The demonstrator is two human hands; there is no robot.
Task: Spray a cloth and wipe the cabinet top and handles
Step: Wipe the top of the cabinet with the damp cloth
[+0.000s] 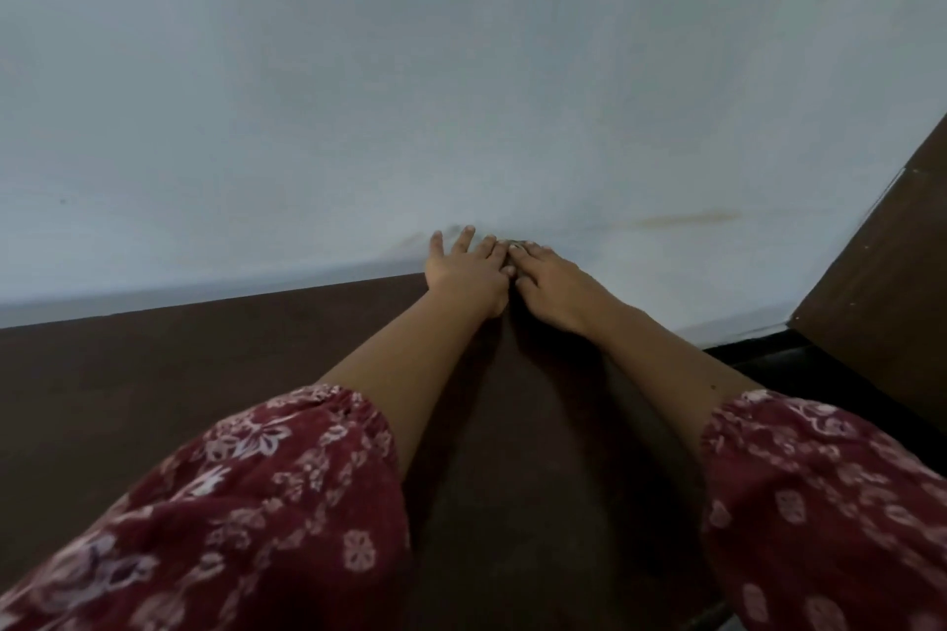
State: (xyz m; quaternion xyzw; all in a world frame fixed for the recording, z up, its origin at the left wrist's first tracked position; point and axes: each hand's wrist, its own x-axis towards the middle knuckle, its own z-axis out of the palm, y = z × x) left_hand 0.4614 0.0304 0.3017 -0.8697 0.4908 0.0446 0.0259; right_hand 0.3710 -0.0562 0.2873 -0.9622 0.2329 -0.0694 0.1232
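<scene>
The dark brown cabinet top (215, 374) runs across the lower half of the view and meets a pale blue wall. Both my arms stretch forward over it in red floral sleeves. My left hand (464, 279) lies flat at the far edge where the top meets the wall, with its fingers spread and touching the wall. My right hand (551, 287) lies flat beside it, and its fingertips overlap the left hand's fingers. No cloth or spray bottle shows. A small pale bit sits at the right fingertips; I cannot tell what it is.
The pale blue wall (461, 92) fills the upper half, with a faint brown streak to the right of my hands. A tall dark brown panel (881, 272) rises at the right edge, with a dark gap below it.
</scene>
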